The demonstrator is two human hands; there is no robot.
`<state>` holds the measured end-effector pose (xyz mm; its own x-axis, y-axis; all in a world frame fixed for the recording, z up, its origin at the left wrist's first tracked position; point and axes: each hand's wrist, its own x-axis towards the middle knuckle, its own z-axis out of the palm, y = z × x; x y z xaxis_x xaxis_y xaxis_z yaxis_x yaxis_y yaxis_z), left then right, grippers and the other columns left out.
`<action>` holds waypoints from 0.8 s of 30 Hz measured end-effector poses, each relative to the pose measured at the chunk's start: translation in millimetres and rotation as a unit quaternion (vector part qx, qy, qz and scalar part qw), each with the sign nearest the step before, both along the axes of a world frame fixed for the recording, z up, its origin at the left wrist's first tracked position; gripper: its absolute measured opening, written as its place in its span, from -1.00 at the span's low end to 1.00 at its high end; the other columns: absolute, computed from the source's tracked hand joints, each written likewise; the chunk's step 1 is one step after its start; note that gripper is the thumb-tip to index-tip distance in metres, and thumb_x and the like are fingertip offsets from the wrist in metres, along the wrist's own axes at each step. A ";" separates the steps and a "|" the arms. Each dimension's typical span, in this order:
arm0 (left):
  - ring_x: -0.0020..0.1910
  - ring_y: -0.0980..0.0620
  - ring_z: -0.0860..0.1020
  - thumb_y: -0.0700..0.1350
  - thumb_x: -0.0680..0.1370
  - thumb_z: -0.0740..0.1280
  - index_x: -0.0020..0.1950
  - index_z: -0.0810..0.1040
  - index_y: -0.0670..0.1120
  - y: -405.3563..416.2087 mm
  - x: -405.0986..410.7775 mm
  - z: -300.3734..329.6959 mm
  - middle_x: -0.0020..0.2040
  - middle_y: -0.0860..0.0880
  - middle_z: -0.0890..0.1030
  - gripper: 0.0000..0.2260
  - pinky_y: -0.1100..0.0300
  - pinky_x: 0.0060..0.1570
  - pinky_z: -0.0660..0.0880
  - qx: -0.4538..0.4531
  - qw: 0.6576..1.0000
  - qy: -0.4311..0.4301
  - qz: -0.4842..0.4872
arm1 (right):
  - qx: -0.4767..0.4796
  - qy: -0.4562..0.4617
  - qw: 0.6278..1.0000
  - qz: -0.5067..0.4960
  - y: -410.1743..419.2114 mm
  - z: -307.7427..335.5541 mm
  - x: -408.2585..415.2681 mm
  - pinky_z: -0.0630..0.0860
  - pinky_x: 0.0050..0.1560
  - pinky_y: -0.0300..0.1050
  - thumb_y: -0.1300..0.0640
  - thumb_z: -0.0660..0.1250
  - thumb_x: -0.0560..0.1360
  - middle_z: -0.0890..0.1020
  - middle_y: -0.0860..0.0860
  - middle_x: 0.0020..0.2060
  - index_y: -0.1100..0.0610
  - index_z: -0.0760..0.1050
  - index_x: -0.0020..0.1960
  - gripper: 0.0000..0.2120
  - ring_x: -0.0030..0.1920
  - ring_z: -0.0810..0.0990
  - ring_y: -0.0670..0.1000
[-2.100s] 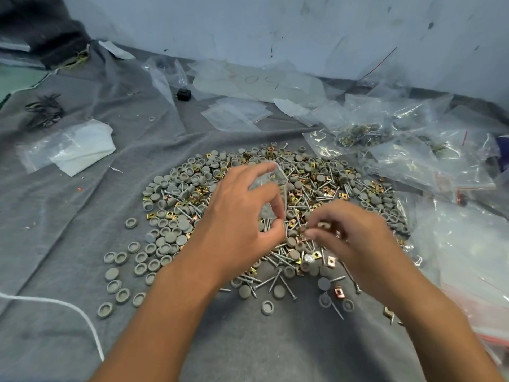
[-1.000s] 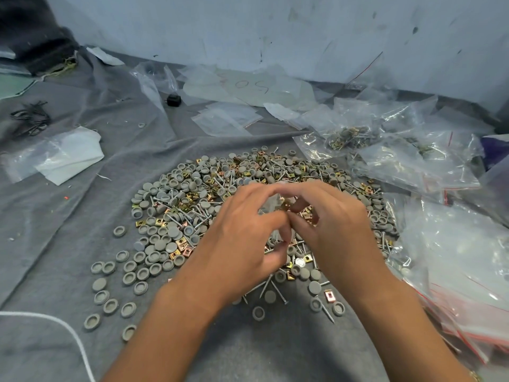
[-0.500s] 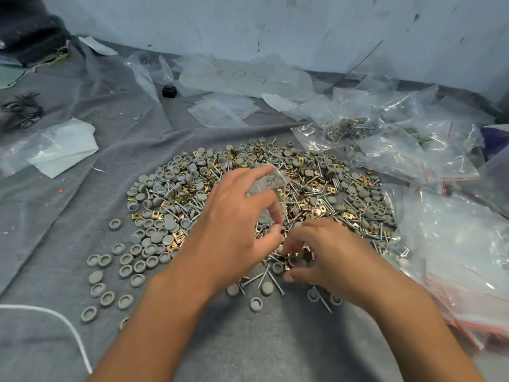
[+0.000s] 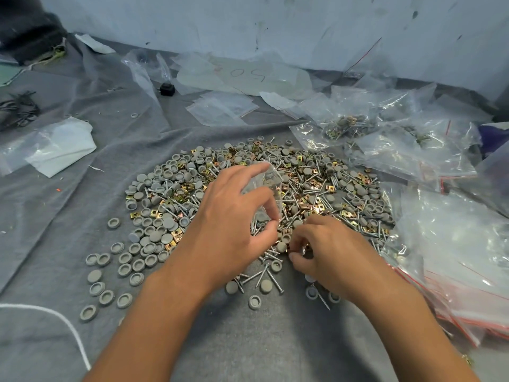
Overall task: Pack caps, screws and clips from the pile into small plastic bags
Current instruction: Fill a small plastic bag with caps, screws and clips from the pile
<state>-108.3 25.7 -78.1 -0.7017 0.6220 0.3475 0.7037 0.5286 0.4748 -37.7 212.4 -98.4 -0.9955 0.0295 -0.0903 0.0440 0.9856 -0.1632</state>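
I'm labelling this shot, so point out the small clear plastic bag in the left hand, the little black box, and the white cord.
Small clear plastic bag (image 4: 268, 186), head view, upper side.
Little black box (image 4: 167, 89), head view, top.
White cord (image 4: 72, 330), head view, bend.

Packing workshop — hardware pile (image 4: 259, 194), plastic bags (image 4: 407, 150).

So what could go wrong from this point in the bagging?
The left hand pinches the small clear bag directly over the pile; a weak grip could spill it back. The right hand picks among mixed screws, caps and clips, so the count could come out wrong, or a screw point could prick.
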 end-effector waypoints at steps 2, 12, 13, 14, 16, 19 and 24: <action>0.53 0.18 0.15 0.02 0.49 0.41 -0.08 0.49 0.17 -0.3 -0.4 -0.1 0.52 0.12 0.34 -0.89 0.43 0.39 -0.19 0.000 1.000 -0.002 0.000 | -0.002 0.009 1.000 0.000 0.3 -0.9 -0.6 0.33 -0.24 -0.17 -0.16 0.31 0.56 0.44 -0.18 -0.07 -0.14 0.52 0.00 -0.89 -0.01 0.47 -0.09; 0.53 0.15 0.17 0.03 0.48 0.41 -0.08 0.51 0.15 0.9 -0.5 0.2 0.51 0.10 0.36 -0.91 0.37 0.41 -0.14 0.002 1.000 -0.004 -0.003 | -0.005 -0.023 1.000 -0.010 -11.3 -0.9 -8.4 0.32 -0.17 -0.16 -0.12 0.41 0.54 0.43 -0.20 -0.05 -0.17 0.55 0.14 -0.81 0.11 0.49 -0.09; 0.53 0.15 0.18 0.03 0.48 0.41 -0.08 0.51 0.15 1.1 -0.6 0.3 0.51 0.10 0.36 -0.91 0.37 0.41 -0.14 0.003 1.000 -0.004 -0.003 | -0.003 -0.025 1.000 -0.013 -10.6 -1.9 -7.5 0.33 -0.14 -0.16 -0.13 0.40 0.55 0.43 -0.18 -0.04 -0.16 0.54 0.13 -0.82 0.12 0.47 -0.08; 0.53 0.15 0.18 0.03 0.48 0.41 -0.08 0.51 0.15 1.1 -0.7 0.2 0.51 0.11 0.36 -0.90 0.36 0.41 -0.14 0.003 1.000 -0.004 -0.002 | -0.005 -0.028 0.999 -0.015 -9.9 -3.0 -6.6 0.35 -0.11 -0.14 -0.14 0.38 0.55 0.42 -0.16 -0.02 -0.14 0.53 0.13 -0.81 0.14 0.46 -0.06; 0.53 0.15 0.18 0.03 0.48 0.40 -0.08 0.51 0.15 0.9 -0.8 0.0 0.51 0.11 0.36 -0.91 0.33 0.43 -0.11 0.005 1.000 -0.004 -0.002 | -0.014 -0.042 0.999 -0.023 -9.2 -4.7 -5.2 0.41 0.00 -0.10 -0.14 0.34 0.58 0.43 -0.12 0.05 -0.08 0.50 0.18 -0.77 0.19 0.43 -0.02; 0.53 0.13 0.19 0.04 0.48 0.40 -0.08 0.50 0.16 0.7 -0.6 -0.3 0.51 0.11 0.37 -0.90 0.23 0.45 -0.03 0.008 1.000 -0.004 -0.004 | 0.002 -0.057 0.998 -0.020 -10.7 -6.1 -4.1 0.46 0.12 -0.03 -0.10 0.27 0.62 0.46 -0.04 0.14 0.00 0.48 0.23 -0.74 0.24 0.41 0.03; 0.54 0.15 0.17 0.04 0.49 0.40 -0.08 0.50 0.17 0.7 -1.0 -1.3 0.51 0.12 0.35 -0.90 0.37 0.40 -0.14 0.002 1.000 -0.009 -0.004 | -0.012 -0.033 0.999 -0.019 -12.0 -6.5 -3.0 0.52 0.08 -0.01 -0.06 0.27 0.61 0.50 -0.05 0.09 -0.01 0.54 0.18 -0.79 0.17 0.48 0.03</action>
<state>-109.2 26.5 -79.4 -0.7028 0.6259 0.3382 0.6994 0.5209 0.4893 -40.8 200.4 -104.9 -0.9856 0.0636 -0.1565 0.0920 0.9790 -0.1818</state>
